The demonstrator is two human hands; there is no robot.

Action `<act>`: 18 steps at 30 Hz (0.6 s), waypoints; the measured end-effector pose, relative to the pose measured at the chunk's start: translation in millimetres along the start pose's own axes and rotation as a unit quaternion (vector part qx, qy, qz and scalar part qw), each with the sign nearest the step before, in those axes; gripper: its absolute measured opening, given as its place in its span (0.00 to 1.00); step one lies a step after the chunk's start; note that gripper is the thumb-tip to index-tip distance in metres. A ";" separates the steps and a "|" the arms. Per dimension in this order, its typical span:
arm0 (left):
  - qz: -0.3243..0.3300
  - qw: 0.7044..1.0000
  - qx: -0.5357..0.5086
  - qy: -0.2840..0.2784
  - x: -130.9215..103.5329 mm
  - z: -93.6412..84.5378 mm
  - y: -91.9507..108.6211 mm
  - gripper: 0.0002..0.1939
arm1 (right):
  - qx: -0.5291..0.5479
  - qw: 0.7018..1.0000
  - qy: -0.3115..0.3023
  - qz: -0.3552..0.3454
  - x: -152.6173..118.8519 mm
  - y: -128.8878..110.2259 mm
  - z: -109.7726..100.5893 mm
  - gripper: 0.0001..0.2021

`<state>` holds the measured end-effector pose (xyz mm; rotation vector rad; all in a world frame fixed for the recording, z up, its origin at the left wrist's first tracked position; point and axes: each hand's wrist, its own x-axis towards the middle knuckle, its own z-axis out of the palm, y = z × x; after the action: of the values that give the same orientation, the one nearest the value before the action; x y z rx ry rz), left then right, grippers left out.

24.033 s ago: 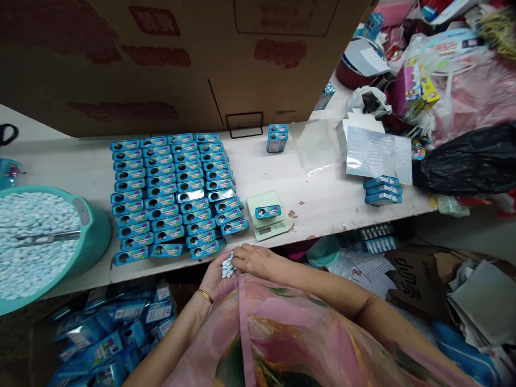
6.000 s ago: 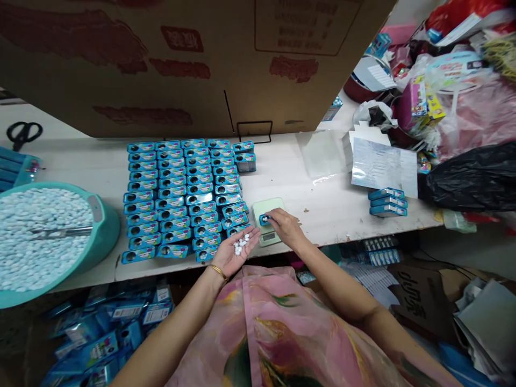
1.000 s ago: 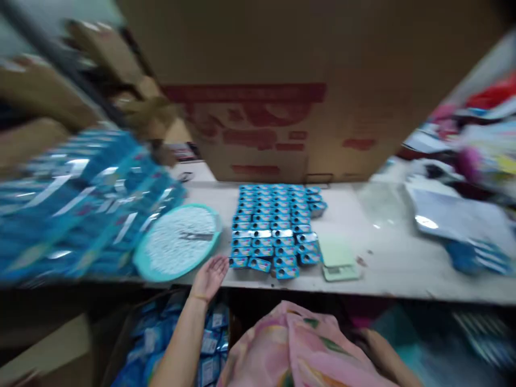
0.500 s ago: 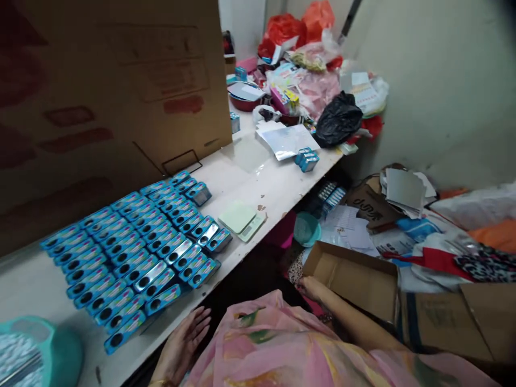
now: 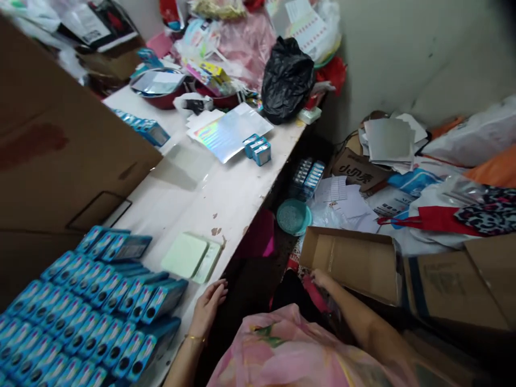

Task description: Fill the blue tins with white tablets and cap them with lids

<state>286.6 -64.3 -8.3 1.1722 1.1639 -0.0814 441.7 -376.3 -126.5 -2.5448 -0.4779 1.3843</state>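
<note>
My left hand point(image 5: 210, 301) rests at the table's front edge, fingers loosely bent and nothing visible in them. Just beyond it lies a flat pale-green device point(image 5: 185, 255), like a small scale. Many narrow blue boxes point(image 5: 92, 285) stand in close rows to its left, each with a dark round spot on its end. Down at my right side, my right hand point(image 5: 321, 278) is closed beside a pink object point(image 5: 314, 294). Its fingertips are hidden, so what they grip cannot be made out. An open shallow cardboard box point(image 5: 358, 263) is right beside that hand.
A large carton point(image 5: 60, 145) stands on the table at left. Farther along are silvery sheets point(image 5: 231, 131), a few blue boxes point(image 5: 258, 149) and a black plastic bag point(image 5: 288, 80). A turquoise basin point(image 5: 294, 216), papers point(image 5: 350, 209) and a flat carton point(image 5: 455, 290) lie below on the right.
The view has shifted toward the table's far end. My left hand has moved forward from beside my lap to the table edge, its palm turned over. My right hand stays low by the cardboard box.
</note>
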 end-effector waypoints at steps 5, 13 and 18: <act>0.041 0.993 0.106 0.038 55.2 47.8 29.1 0.12 | 0.104 0.994 0.039 -0.003 59.2 15.8 -37.8 0.08; 0.237 0.879 0.401 0.108 176.3 116.1 104.8 0.17 | 0.304 0.945 0.119 0.024 133.1 25.9 -45.5 0.09; 0.430 0.716 0.533 0.137 255.0 131.7 143.5 0.19 | 0.413 0.885 0.198 0.077 182.7 13.1 -23.3 0.10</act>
<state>576.0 28.0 -111.4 2.7615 0.6322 0.1744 556.5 -320.5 -259.9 -2.0495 0.3403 0.7918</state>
